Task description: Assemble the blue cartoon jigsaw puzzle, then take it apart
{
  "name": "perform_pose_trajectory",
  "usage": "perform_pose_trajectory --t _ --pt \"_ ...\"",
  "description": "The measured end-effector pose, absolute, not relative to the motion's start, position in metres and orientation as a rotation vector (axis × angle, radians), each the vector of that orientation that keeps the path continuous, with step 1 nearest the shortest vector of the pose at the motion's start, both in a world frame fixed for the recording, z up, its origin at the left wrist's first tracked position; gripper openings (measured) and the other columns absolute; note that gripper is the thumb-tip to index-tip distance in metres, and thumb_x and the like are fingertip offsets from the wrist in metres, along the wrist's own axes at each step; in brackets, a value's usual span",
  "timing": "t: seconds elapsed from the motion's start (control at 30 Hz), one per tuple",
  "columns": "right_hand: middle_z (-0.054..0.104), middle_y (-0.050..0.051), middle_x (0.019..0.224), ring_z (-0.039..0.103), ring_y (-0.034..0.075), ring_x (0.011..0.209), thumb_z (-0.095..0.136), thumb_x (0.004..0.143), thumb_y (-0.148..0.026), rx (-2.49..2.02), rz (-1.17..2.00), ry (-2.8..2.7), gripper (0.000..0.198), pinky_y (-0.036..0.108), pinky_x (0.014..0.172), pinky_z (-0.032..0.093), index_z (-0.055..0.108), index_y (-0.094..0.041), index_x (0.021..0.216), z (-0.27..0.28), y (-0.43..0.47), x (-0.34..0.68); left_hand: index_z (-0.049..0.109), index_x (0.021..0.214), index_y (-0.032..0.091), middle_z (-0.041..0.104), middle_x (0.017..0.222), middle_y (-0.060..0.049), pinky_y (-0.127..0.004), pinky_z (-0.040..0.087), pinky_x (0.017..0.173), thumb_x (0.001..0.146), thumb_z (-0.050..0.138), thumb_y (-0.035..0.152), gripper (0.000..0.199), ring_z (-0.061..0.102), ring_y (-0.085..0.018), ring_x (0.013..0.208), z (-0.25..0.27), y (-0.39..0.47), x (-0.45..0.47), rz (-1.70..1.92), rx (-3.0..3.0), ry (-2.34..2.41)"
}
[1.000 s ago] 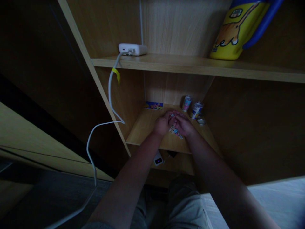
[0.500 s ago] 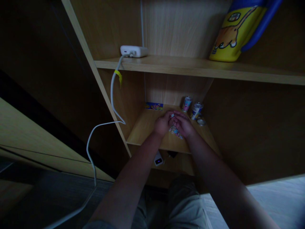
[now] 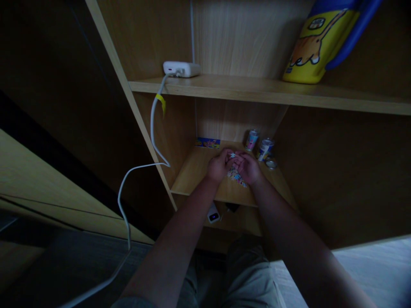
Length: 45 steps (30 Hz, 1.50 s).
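Over the lower shelf board, my left hand (image 3: 218, 166) pinches a small pale jigsaw puzzle piece (image 3: 233, 155) at its fingertips. Close beside it on the right is my right hand (image 3: 248, 168), its fingers curled with the tips by the piece. Whether those fingers hold anything is hidden. Beneath and between the hands lies a loose pile of colourful jigsaw puzzle pieces (image 3: 237, 177) on the wooden board. Two small printed cans, one pink and blue (image 3: 252, 140) and one blue and white (image 3: 265, 149), stand just beyond my right hand.
A round metal lid (image 3: 271, 164) lies by the cans. A colourful printed card (image 3: 207, 143) rests at the back left. Above, a shelf (image 3: 237, 87) carries a white charger (image 3: 181, 69) with a hanging cable (image 3: 120, 192) and a yellow-blue tumbler (image 3: 308, 51). A white device (image 3: 213, 214) sits below.
My right hand has shifted slightly, and its fingers have drawn a little apart from my left. The pale piece at my left fingertips shows more plainly.
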State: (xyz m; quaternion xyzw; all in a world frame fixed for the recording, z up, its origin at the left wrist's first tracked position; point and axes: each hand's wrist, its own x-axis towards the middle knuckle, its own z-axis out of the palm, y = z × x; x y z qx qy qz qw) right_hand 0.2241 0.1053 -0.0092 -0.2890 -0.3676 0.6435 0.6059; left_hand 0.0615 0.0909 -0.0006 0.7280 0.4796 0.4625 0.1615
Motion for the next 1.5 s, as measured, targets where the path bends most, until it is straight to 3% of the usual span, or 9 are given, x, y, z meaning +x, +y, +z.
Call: perform_pose_trajectory --t 0.57,0.73,0.83,0.9,0.97,1.07,1.2,1.4,1.5 --pt "0.081 -0.001 0.095 0.076 0.018 0.092 0.090 0.076 -0.028 -0.655 1.454 -0.861 0.025 0.032 0.090 0.063 0.075 -0.029 0.097 -0.008 0.104 0.221 0.073 0.132 0.023 0.073 0.085 0.003 -0.023 0.052 0.073 0.105 0.072 0.034 0.029 0.067 -0.014 0.074 -0.003 0.095 0.058 1.353 2.085 1.292" --pt "0.081 -0.004 0.097 0.077 0.016 0.093 0.095 0.075 -0.030 -0.661 1.409 -0.872 0.032 0.032 0.093 0.064 0.073 -0.031 0.099 -0.011 0.106 0.222 0.073 0.143 0.027 0.083 0.117 -0.004 -0.031 0.062 0.094 0.111 0.059 0.029 0.034 0.078 -0.019 0.099 -0.002 0.094 0.058 1.341 2.115 1.189" --pt "0.081 -0.004 0.097 0.077 0.016 0.094 0.097 0.075 -0.031 -0.653 1.382 -0.867 0.034 0.032 0.095 0.065 0.072 -0.031 0.099 -0.014 0.109 0.224 0.073 0.144 0.029 0.079 0.140 -0.005 -0.037 0.060 0.112 0.113 0.053 0.027 0.037 0.077 -0.021 0.123 -0.002 0.095 0.060 1.341 2.124 1.109" --pt "0.081 -0.003 0.096 0.078 0.016 0.094 0.098 0.074 -0.031 -0.657 1.375 -0.859 0.036 0.033 0.094 0.066 0.072 -0.031 0.098 -0.015 0.110 0.224 0.073 0.145 0.028 0.078 0.144 -0.006 -0.040 0.059 0.116 0.113 0.052 0.025 0.038 0.076 -0.022 0.128 -0.002 0.095 0.060 1.336 2.135 1.091" --pt "0.081 -0.003 0.096 0.078 0.016 0.094 0.099 0.072 -0.030 -0.658 1.374 -0.851 0.037 0.033 0.094 0.066 0.072 -0.030 0.097 -0.016 0.110 0.224 0.070 0.149 0.028 0.080 0.138 -0.007 -0.040 0.061 0.112 0.112 0.054 0.024 0.040 0.078 -0.022 0.121 -0.002 0.094 0.060 1.329 2.135 1.131" --pt "0.080 -0.002 0.096 0.077 0.016 0.096 0.100 0.068 -0.028 -0.653 1.361 -0.839 0.040 0.033 0.096 0.066 0.072 -0.029 0.096 -0.016 0.111 0.223 0.064 0.155 0.025 0.085 0.113 -0.006 -0.034 0.063 0.095 0.111 0.059 0.028 0.045 0.080 -0.020 0.097 0.000 0.092 0.060 1.324 2.112 1.250" --pt "0.078 -0.003 0.094 0.076 0.016 0.094 0.097 0.069 -0.028 -0.677 1.237 -0.791 0.037 0.034 0.095 0.065 0.068 -0.029 0.092 -0.021 0.119 0.225 0.069 0.145 0.023 0.080 0.090 -0.002 -0.028 0.058 0.080 0.110 0.059 0.031 0.036 0.074 -0.018 0.078 0.003 0.090 0.060 1.304 2.110 1.364" --pt "0.074 -0.005 0.086 0.072 0.016 0.082 0.084 0.077 -0.040 -0.813 0.785 -0.725 0.031 0.030 0.079 0.061 0.059 -0.030 0.092 -0.036 0.137 0.247 0.072 0.120 0.024 0.080 0.094 -0.003 -0.029 0.056 0.077 0.106 0.058 0.022 0.020 0.073 -0.020 0.079 0.006 0.088 0.062 1.266 2.145 1.543" --pt "0.074 -0.001 0.088 0.071 0.019 0.083 0.072 0.083 -0.044 -1.053 0.504 -0.790 0.021 0.031 0.079 0.059 0.060 -0.029 0.093 -0.040 0.137 0.261 0.071 0.117 0.025 0.081 0.097 -0.005 -0.031 0.056 0.078 0.104 0.058 0.021 0.018 0.074 -0.022 0.081 0.007 0.086 0.062 1.265 2.143 1.626"
